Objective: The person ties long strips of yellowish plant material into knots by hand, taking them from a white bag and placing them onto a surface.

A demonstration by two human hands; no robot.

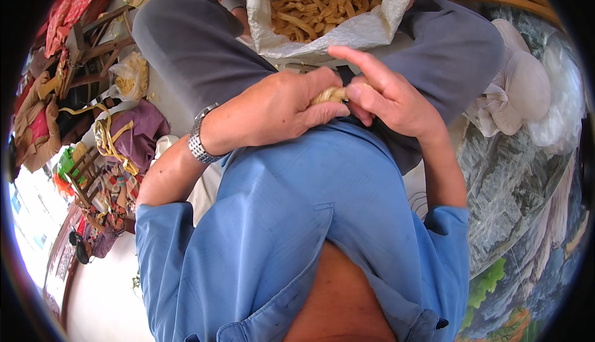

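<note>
My left hand [273, 108], with a metal-banded watch [199, 134] on its wrist, is closed around a small pale-yellow twisted piece [330, 96] in front of my belly. The thumb and curled fingers of my right hand [392, 99] pinch its right end, while the index finger points up and to the left. Most of the piece is hidden in the fingers, so its exact kind does not show. Just beyond my hands, between my knees, stands an open white woven sack [322, 49] holding many short tan strips [316, 7] that look folded or twisted.
Clothes and wooden chairs [99, 54] crowd the left side, along with a clear bag of yellow bits [130, 77] and long yellow strips [110, 137] over purple cloth [144, 125]. To the right lie a clear plastic sheet [508, 187] and a pale rounded bundle [524, 82].
</note>
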